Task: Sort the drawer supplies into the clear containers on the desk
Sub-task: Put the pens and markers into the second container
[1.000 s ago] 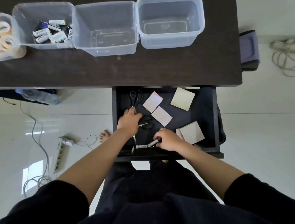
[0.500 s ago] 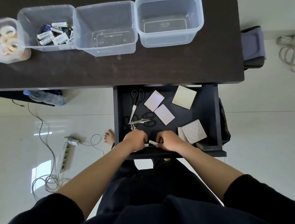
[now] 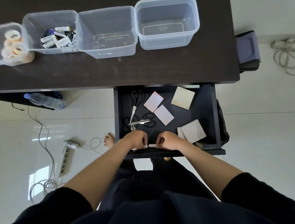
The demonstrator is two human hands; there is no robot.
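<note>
Glossy white tiled floor (image 3: 260, 133) (window glare), dark desk (image 3: 111, 73)

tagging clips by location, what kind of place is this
Probably a home office or study: a dark desk with an open drawer of scissors and sticky notes, and a power strip on a tiled floor.

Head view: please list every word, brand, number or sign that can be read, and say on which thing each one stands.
Nothing reads with certainty.
Power strip: a short word in capitals, too blurred to quote.
Batteries: white brand print, upside down, too blurred.
Middle container: embossed line on its floor, too small.
Right container: embossed mark, too small.
Batteries between left hand and right hand: print unreadable.
</note>
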